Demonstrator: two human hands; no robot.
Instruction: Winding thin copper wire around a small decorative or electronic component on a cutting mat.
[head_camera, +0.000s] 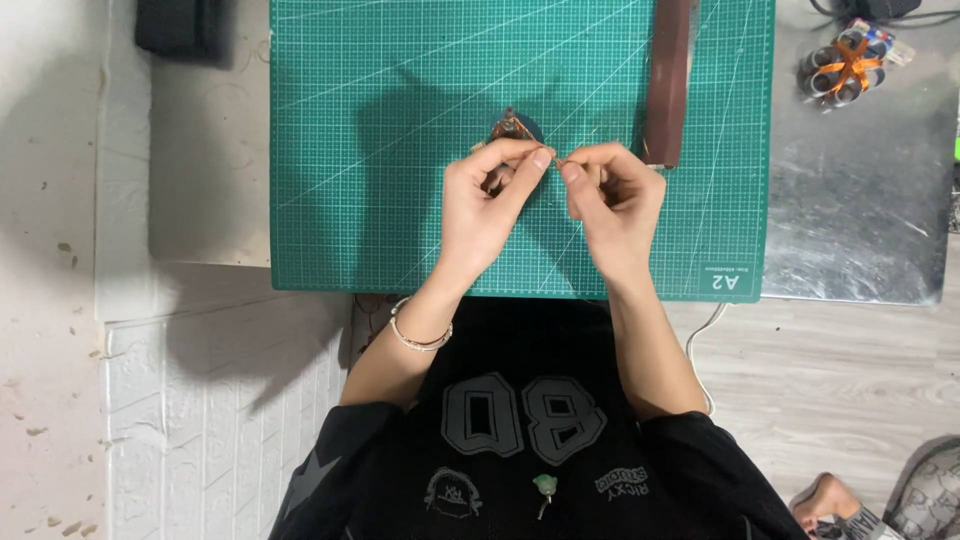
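Note:
My left hand and my right hand meet over the green cutting mat, fingertips almost touching. Between them runs a thin copper-coloured wire. My left hand pinches a small dark round piece wrapped in that wire, which shows just above its fingers. My right thumb and forefinger pinch the wire's free end. A thin bracelet circles my left wrist.
A long dark brown bar lies upright on the mat, right of my hands. Rolls of tape with an orange tie sit on the grey metal sheet at the right. A black object is at top left.

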